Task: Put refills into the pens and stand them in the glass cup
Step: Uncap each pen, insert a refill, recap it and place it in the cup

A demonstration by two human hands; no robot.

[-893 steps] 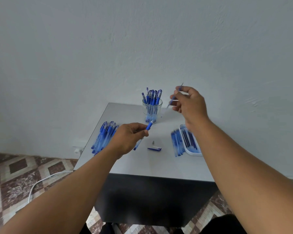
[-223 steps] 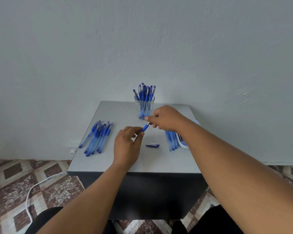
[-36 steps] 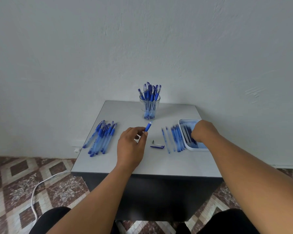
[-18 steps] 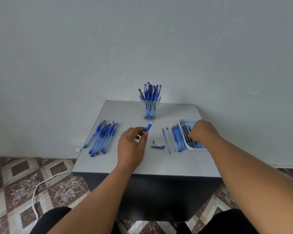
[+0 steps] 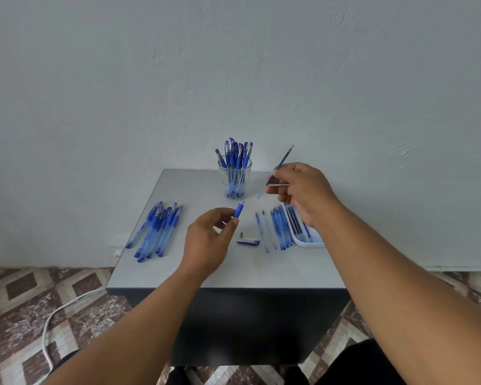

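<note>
A clear glass cup (image 5: 234, 177) stands upright at twelve o'clock on the surface, packed with capped blue pens (image 5: 236, 154) standing on end. At nine o'clock a loose bundle of translucent blue pen barrels (image 5: 157, 230) lies flat, roughly parallel. At three o'clock a white tray (image 5: 308, 240) holds dark refills (image 5: 295, 222), with more blue barrels (image 5: 278, 227) lying just beside its left wall. Near the centre lie a blue cap (image 5: 248, 242) and a small metal tip (image 5: 241, 234). One barrel (image 5: 238, 209) is held tilted above the surface; a thin refill (image 5: 282, 162) is raised, slanting toward one o'clock.
</note>
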